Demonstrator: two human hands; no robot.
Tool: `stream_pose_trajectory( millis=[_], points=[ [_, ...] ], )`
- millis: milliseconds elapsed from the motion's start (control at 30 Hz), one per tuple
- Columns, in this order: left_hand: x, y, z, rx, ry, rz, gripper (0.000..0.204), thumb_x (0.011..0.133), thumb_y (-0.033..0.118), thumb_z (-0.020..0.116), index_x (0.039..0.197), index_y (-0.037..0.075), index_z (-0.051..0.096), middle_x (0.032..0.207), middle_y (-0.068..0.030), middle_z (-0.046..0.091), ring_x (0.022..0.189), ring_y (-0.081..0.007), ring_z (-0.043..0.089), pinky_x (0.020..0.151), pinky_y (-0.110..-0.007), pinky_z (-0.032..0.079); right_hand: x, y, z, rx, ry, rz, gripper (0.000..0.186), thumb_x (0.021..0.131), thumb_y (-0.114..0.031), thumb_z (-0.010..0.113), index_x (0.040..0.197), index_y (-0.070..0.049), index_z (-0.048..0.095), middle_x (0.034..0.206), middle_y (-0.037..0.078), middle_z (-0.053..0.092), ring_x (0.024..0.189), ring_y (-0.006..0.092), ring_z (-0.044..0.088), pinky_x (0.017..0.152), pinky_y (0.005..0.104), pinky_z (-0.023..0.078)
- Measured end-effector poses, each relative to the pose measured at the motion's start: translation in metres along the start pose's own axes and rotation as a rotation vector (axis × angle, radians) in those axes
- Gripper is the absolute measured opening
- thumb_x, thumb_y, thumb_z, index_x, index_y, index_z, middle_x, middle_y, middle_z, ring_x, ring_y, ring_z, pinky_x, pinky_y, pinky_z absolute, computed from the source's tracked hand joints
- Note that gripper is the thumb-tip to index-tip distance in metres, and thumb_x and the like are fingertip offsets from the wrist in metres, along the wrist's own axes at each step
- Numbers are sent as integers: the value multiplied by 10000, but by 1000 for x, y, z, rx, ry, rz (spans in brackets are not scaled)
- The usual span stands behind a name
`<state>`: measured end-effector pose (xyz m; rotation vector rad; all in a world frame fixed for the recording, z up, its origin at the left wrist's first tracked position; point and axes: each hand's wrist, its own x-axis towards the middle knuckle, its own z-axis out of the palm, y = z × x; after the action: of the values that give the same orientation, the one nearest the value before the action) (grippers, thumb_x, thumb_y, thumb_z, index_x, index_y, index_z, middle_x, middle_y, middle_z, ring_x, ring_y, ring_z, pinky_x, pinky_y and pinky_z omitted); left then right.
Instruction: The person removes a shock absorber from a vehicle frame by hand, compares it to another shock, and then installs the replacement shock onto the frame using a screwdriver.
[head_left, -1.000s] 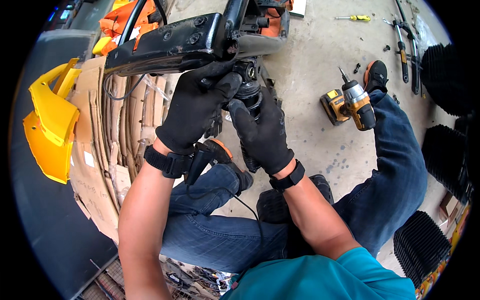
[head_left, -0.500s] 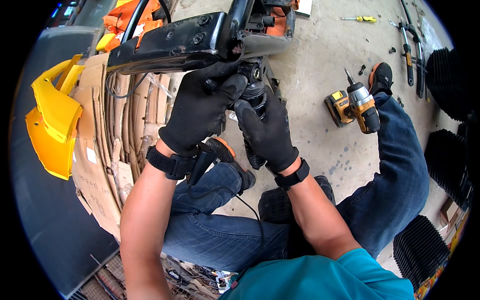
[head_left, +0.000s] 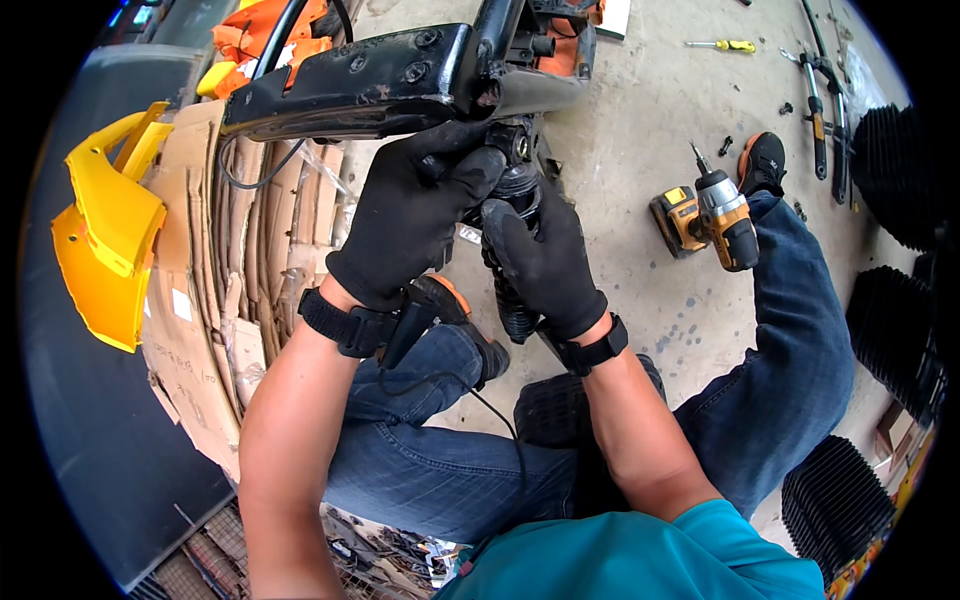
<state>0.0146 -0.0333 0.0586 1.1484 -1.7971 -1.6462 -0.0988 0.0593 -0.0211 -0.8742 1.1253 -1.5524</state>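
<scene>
My left hand (head_left: pixel 405 215), in a black glove, is closed at the top of a black coil shock absorber (head_left: pixel 517 320), thumb pressed near its mounting eye (head_left: pixel 520 145); some fingers are hidden. The eye sits just under a black metal frame (head_left: pixel 350 85) with bolts along it. My right hand (head_left: pixel 545 260), also gloved, is wrapped round the shock's body, thumb on the near side. A yellow-and-black cordless driver (head_left: pixel 720 215) with a bit fitted lies to the right beside my leg.
Stacked cardboard (head_left: pixel 190 270) and yellow plastic panels (head_left: pixel 105 270) are at the left, orange parts (head_left: pixel 240 45) behind the frame. A screwdriver (head_left: pixel 730 45), long-handled tools (head_left: pixel 815 110) and loose bolts lie on the floor (head_left: pixel 650 130). Black ribbed items (head_left: pixel 885 330) line the right edge.
Both hands, the shock and the frame have shifted slightly rightward in the picture, while their grip stays much the same.
</scene>
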Motion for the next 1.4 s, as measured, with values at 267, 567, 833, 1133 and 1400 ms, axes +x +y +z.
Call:
stream_pose_trajectory(
  millis=[267, 567, 833, 1133, 1400],
  points=[
    [0, 1, 2, 2, 20, -9, 319, 920, 124, 695, 1192, -39, 664, 999, -57, 708, 879, -70, 607, 785, -240, 504, 1, 3, -6, 43, -39, 40, 309, 909, -159, 588, 1148, 36, 576, 941, 133, 681, 814, 173, 633, 760, 332, 515],
    [2, 2, -1, 88, -16, 30, 323, 910, 127, 704, 1188, -33, 669, 1008, -70, 715, 889, -81, 617, 797, -246, 508, -1, 4, -6, 139, -46, 138, 317, 915, -166, 582, 1162, 31, 569, 951, 119, 673, 830, 158, 620, 766, 323, 509],
    [4, -3, -5, 40, -28, 53, 313, 920, 116, 690, 1199, -22, 667, 994, -59, 713, 881, -78, 620, 787, -241, 508, -6, -2, 12, 51, 123, 42, 259, 900, -131, 703, 1071, 14, 574, 932, 95, 674, 792, 122, 629, 702, 289, 516],
    [-28, -5, -21, 110, -82, 36, 349, 925, 90, 658, 1263, 5, 643, 1110, -73, 701, 989, -114, 633, 871, -269, 518, -14, -7, 8, 132, 5, 254, 285, 885, -157, 700, 1103, -23, 575, 860, 52, 648, 702, 103, 622, 593, 257, 514],
    [-58, -22, -41, 66, -143, -115, 374, 919, 92, 659, 1278, -6, 627, 1121, -75, 687, 979, -114, 637, 858, -265, 521, -25, -11, 11, 152, -267, 381, 300, 869, -211, 697, 1053, -16, 563, 772, 77, 614, 685, 181, 638, 651, 340, 552]
  ],
)
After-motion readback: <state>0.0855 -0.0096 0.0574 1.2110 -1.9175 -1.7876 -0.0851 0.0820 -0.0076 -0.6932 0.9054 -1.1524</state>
